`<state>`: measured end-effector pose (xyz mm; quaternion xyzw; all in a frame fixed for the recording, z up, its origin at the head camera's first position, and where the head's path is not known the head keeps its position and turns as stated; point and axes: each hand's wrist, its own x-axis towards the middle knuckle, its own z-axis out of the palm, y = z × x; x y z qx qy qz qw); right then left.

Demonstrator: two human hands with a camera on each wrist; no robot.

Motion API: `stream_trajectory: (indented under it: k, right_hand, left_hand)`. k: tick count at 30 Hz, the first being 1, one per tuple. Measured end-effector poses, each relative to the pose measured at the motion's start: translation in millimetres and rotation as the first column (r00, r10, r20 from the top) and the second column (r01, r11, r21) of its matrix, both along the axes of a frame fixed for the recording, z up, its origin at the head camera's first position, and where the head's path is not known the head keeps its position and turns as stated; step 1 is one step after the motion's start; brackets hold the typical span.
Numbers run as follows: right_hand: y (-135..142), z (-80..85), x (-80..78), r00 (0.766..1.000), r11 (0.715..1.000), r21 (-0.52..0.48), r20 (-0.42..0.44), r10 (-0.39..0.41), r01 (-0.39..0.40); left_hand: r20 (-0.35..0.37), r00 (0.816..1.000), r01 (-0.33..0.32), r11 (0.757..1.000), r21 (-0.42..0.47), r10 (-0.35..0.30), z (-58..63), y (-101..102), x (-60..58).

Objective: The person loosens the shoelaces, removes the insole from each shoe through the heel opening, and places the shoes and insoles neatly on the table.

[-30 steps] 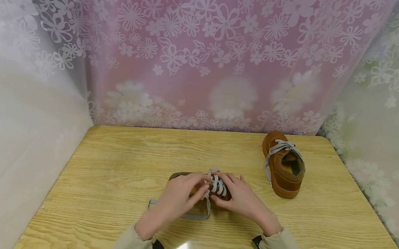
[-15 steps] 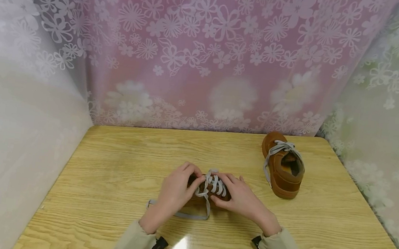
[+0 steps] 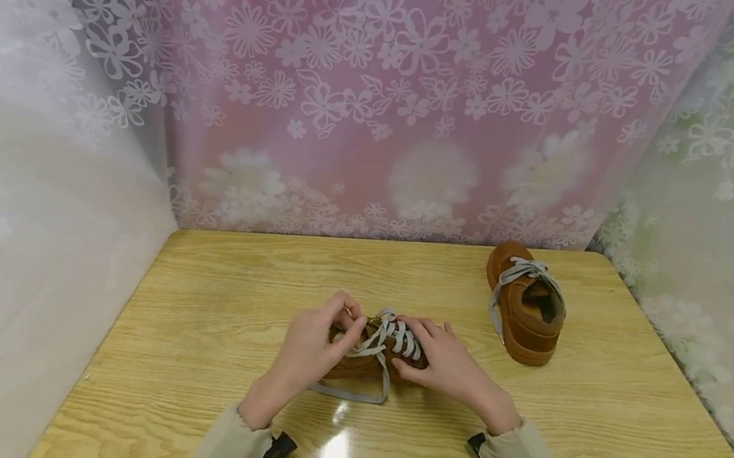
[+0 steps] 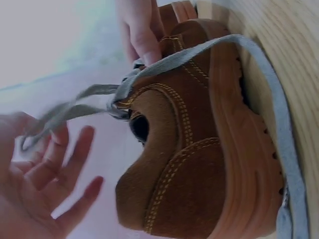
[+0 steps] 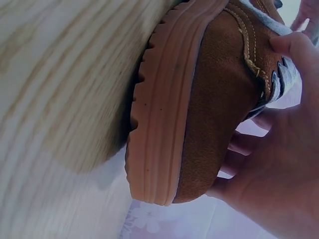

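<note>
A brown suede shoe [image 4: 187, 186] with a thick rubber sole lies crosswise before me, its toe to the right. My right hand [image 3: 450, 363] grips its front from above, thumb on the near side by the eyelets in the right wrist view. At the ankle opening, my left hand [image 3: 308, 343] pinches a loop of the grey shoelace [image 4: 75, 107] between thumb and forefinger. This loop runs taut from a knot at the top of the lacing. Another length of lace hangs down the shoe's near side onto the table.
A second brown shoe [image 3: 528, 308], its grey laces tied, stands at the back right of the wooden table [image 3: 232, 282]. Behind the table hangs a pink flowered curtain [image 3: 380, 110], with pale curtains on both sides.
My left hand has drawn back leftward from the lacing, pulling the lace loop out with it. More of the shoe's opening shows. The right hand has held its grip.
</note>
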<state>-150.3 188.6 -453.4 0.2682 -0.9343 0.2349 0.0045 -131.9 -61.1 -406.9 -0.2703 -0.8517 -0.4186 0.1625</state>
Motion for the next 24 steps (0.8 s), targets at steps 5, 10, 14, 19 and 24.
stream_trajectory:
  k: [5, 10, 14, 19, 24]
  right_hand:
    - [-0.2, -2.7, 2.3, 0.998, 0.998, 0.059, -0.060, 0.022, -0.018]
    - [-2.4, -3.5, 6.6, 0.994, 0.996, 0.093, -0.108, 0.020, -0.010]
    - [-5.1, -1.8, 10.1, 0.996, 0.991, 0.133, -0.093, -0.005, 0.018]
    - [-7.6, -0.5, 14.3, 0.998, 0.987, 0.151, -0.045, -0.052, 0.058]
    - [-8.9, -0.7, 15.6, 0.996, 0.986, 0.143, -0.037, -0.078, 0.083]
  left_hand:
    - [0.025, 0.996, -0.078, 0.976, -0.202, 0.084, -6.2, 8.3, -3.4]
    - [0.016, 0.992, -0.113, 0.939, -0.323, 0.125, -9.9, 17.9, -4.2]
    - [0.000, 0.991, -0.126, 0.928, -0.349, 0.135, -12.0, 23.8, -4.0]
    - [0.007, 0.989, -0.136, 0.936, -0.323, 0.146, -13.1, 26.8, -3.2]
    - [0.006, 0.984, -0.171, 0.953, -0.249, 0.178, -10.5, 24.6, -2.4]
